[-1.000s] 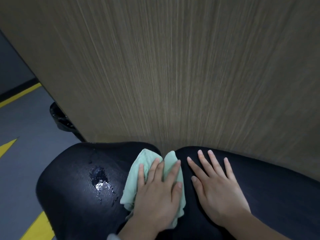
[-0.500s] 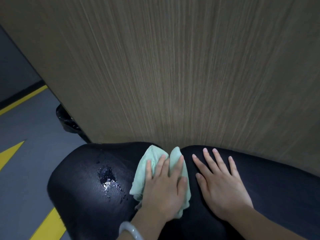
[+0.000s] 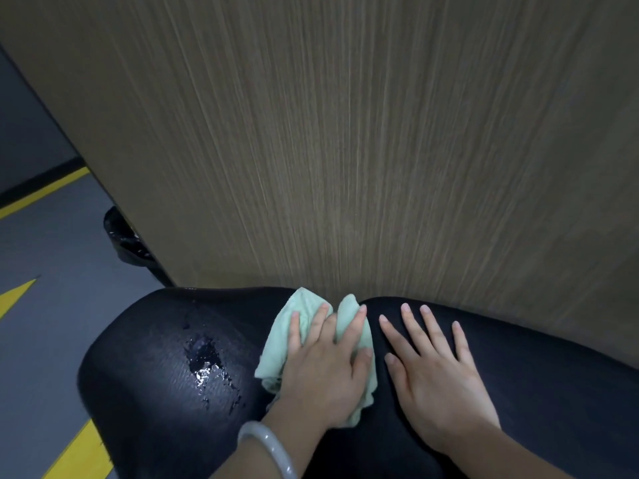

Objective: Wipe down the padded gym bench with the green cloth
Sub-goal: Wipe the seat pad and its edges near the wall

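The black padded bench (image 3: 553, 392) runs across the bottom of the view, against a wooden wall. A crumpled green cloth (image 3: 304, 312) lies on its top, near the middle. My left hand (image 3: 325, 368) presses flat on the cloth, fingers spread toward the wall, a pale bangle on the wrist. My right hand (image 3: 439, 368) rests flat on the bare padding just right of the cloth, holding nothing. A wet patch with shiny droplets (image 3: 207, 364) sits on the bench to the left of the cloth.
The wood-grain wall panel (image 3: 345, 150) rises directly behind the bench. A grey floor with yellow markings (image 3: 41, 323) lies to the left. A black object (image 3: 124, 240) stands on the floor at the panel's corner.
Both hands and the cloth kept the same pose on the bench. The camera shifted, so the bench and hands sit further right in view and my left wrist's bangle has come into sight.
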Tool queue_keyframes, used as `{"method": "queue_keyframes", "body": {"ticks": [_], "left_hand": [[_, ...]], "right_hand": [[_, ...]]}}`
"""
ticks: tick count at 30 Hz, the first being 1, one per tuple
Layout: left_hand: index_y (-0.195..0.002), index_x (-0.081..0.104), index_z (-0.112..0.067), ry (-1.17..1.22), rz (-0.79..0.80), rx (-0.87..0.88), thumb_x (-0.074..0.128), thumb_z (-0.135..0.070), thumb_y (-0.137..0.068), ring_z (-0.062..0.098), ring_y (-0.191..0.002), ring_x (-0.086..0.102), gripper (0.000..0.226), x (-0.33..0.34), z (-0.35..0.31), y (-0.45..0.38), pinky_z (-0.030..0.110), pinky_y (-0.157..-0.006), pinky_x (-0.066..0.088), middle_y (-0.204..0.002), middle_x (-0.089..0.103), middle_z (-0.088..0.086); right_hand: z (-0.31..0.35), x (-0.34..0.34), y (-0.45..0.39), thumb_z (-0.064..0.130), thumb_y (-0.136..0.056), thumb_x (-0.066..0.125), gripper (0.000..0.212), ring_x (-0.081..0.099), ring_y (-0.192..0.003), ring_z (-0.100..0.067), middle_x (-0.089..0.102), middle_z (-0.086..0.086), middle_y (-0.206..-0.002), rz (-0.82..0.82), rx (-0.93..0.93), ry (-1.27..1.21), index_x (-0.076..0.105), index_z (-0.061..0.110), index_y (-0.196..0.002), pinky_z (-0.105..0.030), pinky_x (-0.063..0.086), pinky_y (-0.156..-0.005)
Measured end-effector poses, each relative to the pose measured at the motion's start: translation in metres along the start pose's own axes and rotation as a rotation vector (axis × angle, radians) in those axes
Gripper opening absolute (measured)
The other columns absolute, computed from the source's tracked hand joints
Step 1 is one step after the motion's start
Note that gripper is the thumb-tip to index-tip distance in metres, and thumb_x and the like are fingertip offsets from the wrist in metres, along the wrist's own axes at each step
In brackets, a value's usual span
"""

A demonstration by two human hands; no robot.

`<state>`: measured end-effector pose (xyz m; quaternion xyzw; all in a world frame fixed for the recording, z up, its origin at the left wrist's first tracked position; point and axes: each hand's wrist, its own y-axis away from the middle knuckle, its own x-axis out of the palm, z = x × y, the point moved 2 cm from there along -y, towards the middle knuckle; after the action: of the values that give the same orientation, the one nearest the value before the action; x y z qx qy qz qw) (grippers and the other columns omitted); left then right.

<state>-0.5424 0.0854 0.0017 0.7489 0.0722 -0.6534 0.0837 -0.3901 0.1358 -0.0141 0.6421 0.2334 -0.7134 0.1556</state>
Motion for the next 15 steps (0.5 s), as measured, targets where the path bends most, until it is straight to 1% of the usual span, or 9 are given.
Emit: {"method": "queue_keyframes", "body": {"ticks": [1, 2, 3, 5, 6, 7, 9, 12, 15], "left_hand": [[-0.150, -0.002, -0.042, 0.004, -0.021, 0.016, -0.004, -0.056, -0.083, 0.013, -0.147, 0.003, 0.068, -0.001, -0.001, -0.007, 0.045, -0.112, -0.015, -0.155, 0.028, -0.002], [-0.150, -0.004, -0.042, 0.015, -0.027, 0.018, -0.009, -0.057, -0.080, 0.013, -0.147, 0.002, 0.071, 0.000, -0.002, -0.013, 0.044, -0.111, -0.018, -0.155, 0.027, -0.002], [-0.150, -0.001, -0.041, 0.023, -0.040, 0.014, -0.008, -0.056, -0.080, 0.013, -0.146, 0.007, 0.072, 0.000, -0.002, -0.016, 0.044, -0.112, -0.017, -0.153, 0.032, 0.000], [-0.150, 0.022, -0.035, 0.020, -0.032, -0.017, 0.010, -0.053, -0.088, 0.016, -0.140, 0.032, 0.065, -0.002, -0.002, -0.012, 0.044, -0.112, -0.002, -0.139, 0.052, 0.003], [-0.145, 0.036, -0.032, 0.029, -0.043, -0.024, 0.022, -0.050, -0.090, 0.017, -0.132, 0.045, 0.060, -0.001, -0.001, -0.007, 0.046, -0.110, 0.009, -0.129, 0.061, 0.003], [-0.140, 0.045, -0.030, 0.030, -0.082, -0.018, 0.031, -0.048, -0.090, 0.018, -0.125, 0.052, 0.055, 0.001, 0.000, 0.000, 0.047, -0.106, 0.016, -0.122, 0.065, 0.004], [-0.136, 0.049, -0.028, 0.033, -0.088, 0.012, 0.037, -0.046, -0.089, 0.020, -0.125, 0.053, 0.053, 0.004, 0.003, 0.022, 0.049, -0.103, 0.021, -0.125, 0.064, 0.006], [-0.139, 0.046, -0.029, 0.019, -0.026, 0.096, 0.038, -0.048, -0.087, 0.020, -0.130, 0.047, 0.056, 0.005, 0.007, 0.050, 0.049, -0.102, 0.023, -0.135, 0.057, 0.007], [-0.140, 0.044, -0.030, 0.000, -0.037, 0.109, 0.036, -0.047, -0.089, 0.018, -0.130, 0.048, 0.054, 0.007, 0.012, 0.037, 0.048, -0.102, 0.023, -0.135, 0.057, 0.004]], "right_hand": [[0.000, 0.000, 0.000, 0.044, -0.101, 0.008, 0.057, 0.034, -0.138, -0.024, 0.046, -0.003, -0.145, 0.000, 0.003, -0.001, 0.046, 0.029, -0.140, -0.050, 0.020, -0.107], [0.000, 0.000, 0.000, 0.044, -0.101, 0.008, 0.057, 0.033, -0.138, -0.024, 0.046, -0.003, -0.145, 0.008, 0.006, -0.003, 0.046, 0.029, -0.140, -0.050, 0.020, -0.107], [0.000, -0.001, 0.000, 0.044, -0.101, 0.008, 0.056, 0.032, -0.138, -0.023, 0.046, -0.002, -0.145, 0.017, 0.008, -0.004, 0.046, 0.030, -0.140, -0.049, 0.020, -0.107], [-0.001, -0.002, -0.001, 0.044, -0.101, 0.008, 0.055, 0.033, -0.138, -0.023, 0.045, -0.001, -0.145, 0.028, 0.010, 0.001, 0.044, 0.031, -0.140, -0.048, 0.019, -0.108], [-0.001, -0.001, -0.001, 0.045, -0.101, 0.008, 0.055, 0.034, -0.138, -0.023, 0.045, -0.001, -0.146, 0.031, 0.013, 0.005, 0.043, 0.031, -0.141, -0.048, 0.018, -0.108], [-0.001, -0.001, -0.001, 0.045, -0.101, 0.008, 0.055, 0.034, -0.139, -0.022, 0.045, -0.001, -0.146, 0.035, 0.019, 0.007, 0.043, 0.032, -0.141, -0.048, 0.017, -0.108], [-0.002, -0.002, -0.002, 0.045, -0.100, 0.007, 0.055, 0.034, -0.139, -0.022, 0.045, 0.000, -0.146, 0.053, 0.021, 0.016, 0.042, 0.033, -0.142, -0.047, 0.015, -0.109], [-0.001, -0.003, 0.000, 0.046, -0.100, 0.007, 0.057, 0.028, -0.140, -0.020, 0.045, 0.000, -0.146, 0.055, 0.028, -0.004, 0.044, 0.032, -0.141, -0.046, 0.015, -0.109], [0.001, -0.003, -0.002, 0.046, -0.100, 0.006, 0.058, 0.027, -0.139, -0.019, 0.046, -0.001, -0.145, 0.041, 0.031, -0.021, 0.047, 0.032, -0.139, -0.046, 0.016, -0.109]]}}
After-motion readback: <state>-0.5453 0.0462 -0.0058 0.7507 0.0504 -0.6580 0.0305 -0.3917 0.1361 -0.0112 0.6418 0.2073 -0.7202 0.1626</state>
